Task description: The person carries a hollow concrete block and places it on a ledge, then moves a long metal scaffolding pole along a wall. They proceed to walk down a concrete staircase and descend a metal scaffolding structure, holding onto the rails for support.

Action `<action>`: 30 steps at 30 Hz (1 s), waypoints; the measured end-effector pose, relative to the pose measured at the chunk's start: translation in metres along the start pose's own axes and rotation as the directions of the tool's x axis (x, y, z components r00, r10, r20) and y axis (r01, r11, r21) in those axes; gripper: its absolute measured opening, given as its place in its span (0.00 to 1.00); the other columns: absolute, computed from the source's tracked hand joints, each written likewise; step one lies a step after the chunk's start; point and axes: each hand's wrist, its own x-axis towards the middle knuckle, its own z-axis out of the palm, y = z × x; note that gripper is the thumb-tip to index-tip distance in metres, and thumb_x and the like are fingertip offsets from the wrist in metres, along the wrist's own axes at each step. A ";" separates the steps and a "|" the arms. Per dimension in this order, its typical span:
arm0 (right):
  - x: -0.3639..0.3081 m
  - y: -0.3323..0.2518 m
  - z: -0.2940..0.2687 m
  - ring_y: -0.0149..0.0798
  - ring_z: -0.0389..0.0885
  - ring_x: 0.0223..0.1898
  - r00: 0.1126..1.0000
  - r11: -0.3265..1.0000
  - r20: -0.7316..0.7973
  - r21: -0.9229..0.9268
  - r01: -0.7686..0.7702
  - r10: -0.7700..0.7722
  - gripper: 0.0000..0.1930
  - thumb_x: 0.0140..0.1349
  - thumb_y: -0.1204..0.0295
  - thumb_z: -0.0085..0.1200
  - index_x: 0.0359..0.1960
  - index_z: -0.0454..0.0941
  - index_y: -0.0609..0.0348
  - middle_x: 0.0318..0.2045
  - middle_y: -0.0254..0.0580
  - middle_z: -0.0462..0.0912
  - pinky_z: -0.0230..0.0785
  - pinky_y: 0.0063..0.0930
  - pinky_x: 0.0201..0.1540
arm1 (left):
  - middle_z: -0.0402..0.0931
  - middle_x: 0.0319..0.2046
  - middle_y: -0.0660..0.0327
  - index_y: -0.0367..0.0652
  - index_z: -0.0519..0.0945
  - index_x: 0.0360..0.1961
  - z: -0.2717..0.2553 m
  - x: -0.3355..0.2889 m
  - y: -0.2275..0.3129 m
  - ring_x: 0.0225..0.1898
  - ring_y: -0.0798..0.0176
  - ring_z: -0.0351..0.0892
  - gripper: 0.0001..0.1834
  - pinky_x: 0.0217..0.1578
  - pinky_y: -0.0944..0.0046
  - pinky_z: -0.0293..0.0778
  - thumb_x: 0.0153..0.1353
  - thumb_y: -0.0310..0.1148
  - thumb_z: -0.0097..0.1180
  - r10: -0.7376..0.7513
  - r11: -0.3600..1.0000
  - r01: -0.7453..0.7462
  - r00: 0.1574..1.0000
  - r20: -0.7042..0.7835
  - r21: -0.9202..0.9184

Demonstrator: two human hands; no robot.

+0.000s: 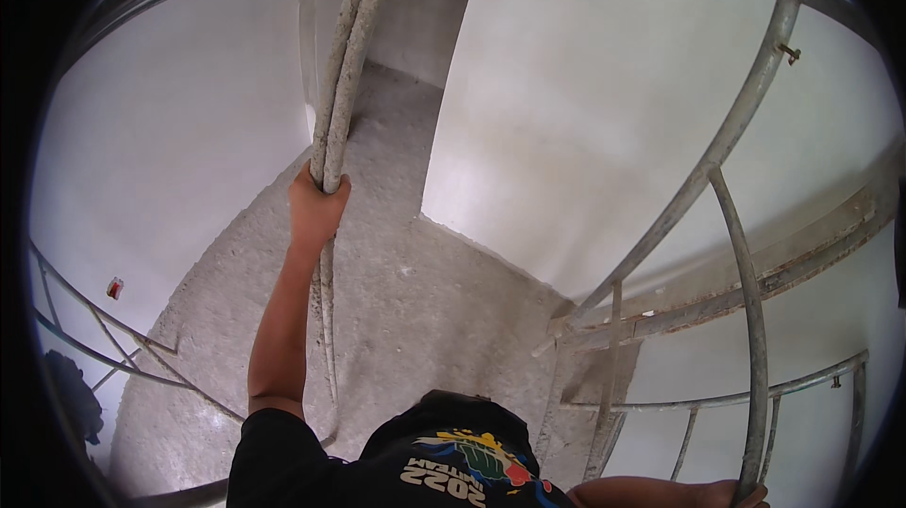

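Rough poles (pixel 361 45) in my left hand (pixel 318 211), bar (pixel 758 366) in my right hand (pixel 729 493)

The fingers of my left hand are closed around both poles, which rise side by side above the concrete floor (pixel 396 253). Near the lower edge, my right hand's fingers wrap the bar, part of the metal frame (pixel 751 93).

Two long, crusted grey poles (pixel 351 55), two bare hands (pixel 319 211) (pixel 751 496) (one left, one right) and one black T-shirt (pixel 444 456) are showing.

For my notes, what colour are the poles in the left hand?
The poles are mottled grey-beige, best seen in the head view.
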 end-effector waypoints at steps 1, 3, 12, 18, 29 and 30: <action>-0.011 0.015 0.018 0.26 0.62 0.16 0.992 0.998 -0.107 0.006 0.068 -0.067 0.31 0.60 0.31 0.45 0.21 0.65 0.47 0.13 0.23 0.57 0.64 0.27 0.21 | 0.77 0.22 0.56 0.31 0.77 0.39 -0.007 0.009 -0.007 0.21 0.66 0.75 0.15 0.25 0.62 0.73 0.55 0.31 0.63 -0.029 0.999 0.028 0.999 0.020 0.021; -0.032 0.061 0.062 0.28 0.62 0.17 0.928 0.976 -0.309 -0.002 0.219 -0.209 0.31 0.60 0.31 0.46 0.23 0.66 0.48 0.14 0.24 0.57 0.65 0.27 0.23 | 0.77 0.21 0.56 0.32 0.77 0.38 -0.008 0.023 -0.024 0.20 0.67 0.75 0.15 0.24 0.62 0.72 0.55 0.33 0.64 0.033 0.999 -0.033 0.999 0.006 0.019; -0.136 0.162 0.098 0.28 0.59 0.15 0.965 0.962 0.255 0.245 -0.123 0.058 0.33 0.65 0.33 0.39 0.25 0.64 0.53 0.15 0.27 0.57 0.62 0.27 0.18 | 0.75 0.19 0.60 0.33 0.76 0.36 0.022 0.131 -0.065 0.21 0.69 0.74 0.14 0.24 0.62 0.71 0.56 0.33 0.64 -0.043 0.999 0.041 0.995 0.085 0.028; -0.201 0.238 0.164 0.29 0.59 0.14 0.979 0.947 0.184 0.291 -0.135 0.083 0.33 0.66 0.34 0.40 0.23 0.67 0.55 0.15 0.26 0.59 0.63 0.28 0.18 | 0.73 0.18 0.61 0.32 0.75 0.38 0.035 0.233 -0.109 0.17 0.70 0.72 0.15 0.20 0.65 0.69 0.56 0.32 0.63 0.030 0.999 -0.032 0.994 0.103 0.018; -0.321 0.345 0.314 0.24 0.55 0.13 0.985 0.913 0.067 0.370 -0.173 0.160 0.31 0.65 0.36 0.45 0.18 0.59 0.48 0.12 0.23 0.55 0.58 0.21 0.16 | 0.74 0.17 0.61 0.33 0.74 0.34 0.040 0.435 -0.175 0.17 0.69 0.72 0.14 0.20 0.64 0.70 0.56 0.32 0.63 -0.077 0.997 0.081 0.973 0.217 -0.007; -0.334 0.355 0.326 0.24 0.55 0.12 0.982 0.900 0.068 0.392 -0.191 0.178 0.30 0.65 0.37 0.45 0.18 0.59 0.48 0.12 0.23 0.55 0.57 0.21 0.16 | 0.74 0.17 0.61 0.33 0.74 0.34 0.044 0.453 -0.186 0.16 0.69 0.72 0.14 0.20 0.64 0.70 0.56 0.32 0.63 -0.081 0.996 0.088 0.969 0.234 -0.019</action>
